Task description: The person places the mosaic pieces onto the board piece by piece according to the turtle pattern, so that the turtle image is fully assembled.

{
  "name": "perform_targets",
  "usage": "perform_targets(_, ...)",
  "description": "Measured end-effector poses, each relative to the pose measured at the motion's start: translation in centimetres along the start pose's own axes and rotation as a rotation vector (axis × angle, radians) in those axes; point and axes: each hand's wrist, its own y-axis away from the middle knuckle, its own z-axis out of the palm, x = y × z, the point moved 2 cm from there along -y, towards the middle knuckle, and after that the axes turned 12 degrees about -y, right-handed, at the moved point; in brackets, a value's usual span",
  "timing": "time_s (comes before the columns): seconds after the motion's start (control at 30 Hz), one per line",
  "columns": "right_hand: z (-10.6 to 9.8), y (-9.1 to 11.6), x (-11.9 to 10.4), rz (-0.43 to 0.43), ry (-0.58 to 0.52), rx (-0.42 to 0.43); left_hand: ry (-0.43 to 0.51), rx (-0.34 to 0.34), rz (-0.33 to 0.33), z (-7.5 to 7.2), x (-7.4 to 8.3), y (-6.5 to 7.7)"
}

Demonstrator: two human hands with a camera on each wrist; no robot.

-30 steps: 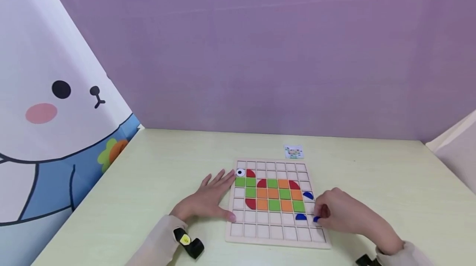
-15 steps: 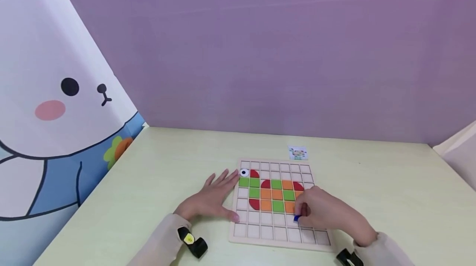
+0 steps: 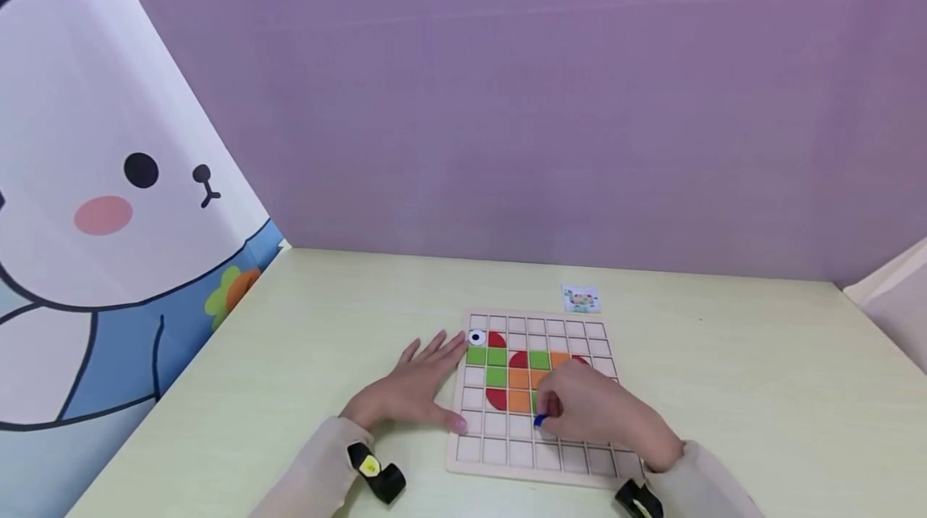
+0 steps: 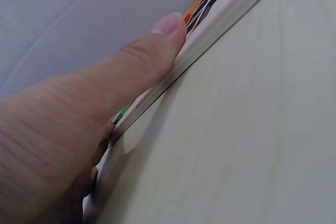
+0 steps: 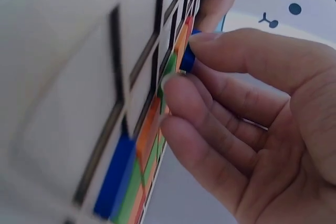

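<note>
A pale grid board (image 3: 496, 451) lies on the table, filled in part with green, orange and red pieces and a round eye piece (image 3: 476, 338). My right hand (image 3: 601, 413) is over its lower middle, pinching a small blue piece (image 5: 187, 59) between thumb and fingertips, close over the cells below the orange and green rows. Another blue piece (image 5: 115, 177) sits in the board in the right wrist view. The right hand hides part of the coloured rows. My left hand (image 3: 409, 393) lies with fingers spread at the board's left edge, its thumb (image 4: 168, 30) resting on the rim.
A small picture card (image 3: 581, 298) lies just beyond the board's far edge. The pale table (image 3: 739, 365) meets a purple backdrop (image 3: 536, 116) behind. At the left stands a panel with a cartoon animal (image 3: 65, 132).
My right hand has moved left across the board with the blue piece, from the right edge to the lower middle. My left hand stays in place; the head view shifts slightly.
</note>
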Motion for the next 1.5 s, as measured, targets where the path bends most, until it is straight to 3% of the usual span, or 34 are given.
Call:
perform_targets(0.2, 0.8, -0.9, -0.8, 0.022, 0.051, 0.050, 0.005, 0.003, 0.005, -0.2, 0.1, 0.0)
perform_targets(0.53, 2.1, -2.0, -1.6, 0.013, 0.078, 0.059, 0.004, 0.005, 0.000, 0.0, 0.0, 0.0)
perform_targets(1.07, 2.3, -2.1, -1.7, 0.047, 0.066, 0.102, 0.005, 0.005, 0.005, -0.1, -0.1, -0.1)
perform_targets(1.27, 1.5, -1.9, -1.4, 0.091, 0.050, 0.126, 0.006, 0.011, 0.002, -0.1, -0.3, 0.1)
perform_targets(1.5, -1.2, -1.4, -0.3, 0.105, 0.075, 0.252, 0.006, 0.018, 0.004, -0.2, -0.4, 0.2)
